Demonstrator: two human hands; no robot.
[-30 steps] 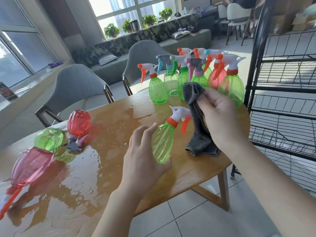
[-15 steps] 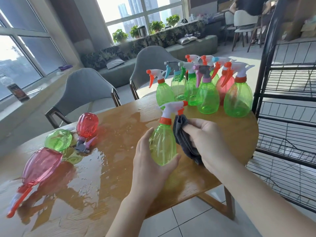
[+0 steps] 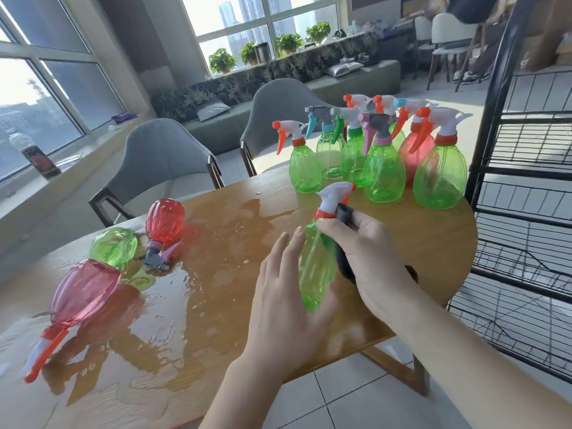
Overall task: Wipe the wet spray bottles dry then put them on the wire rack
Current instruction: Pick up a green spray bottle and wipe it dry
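Wet, glossy wooden worktop (image 3: 223, 320) fills the scene, puddles shining across its grain. Right of it stands the black wire rack (image 3: 526, 193). At the worktop's far edge, a cluster of upright translucent plastic spray bottles (image 3: 383, 168). Over the worktop's near edge, the green ribbed spray bottle with white-and-orange trigger head (image 3: 318, 267) tilts. Left hand (image 3: 288, 308) cradles its base, fingers straight and relaxed. Right hand (image 3: 368, 258) presses a dark grey cloth (image 3: 345, 264) to its neck, fingers curled round it.
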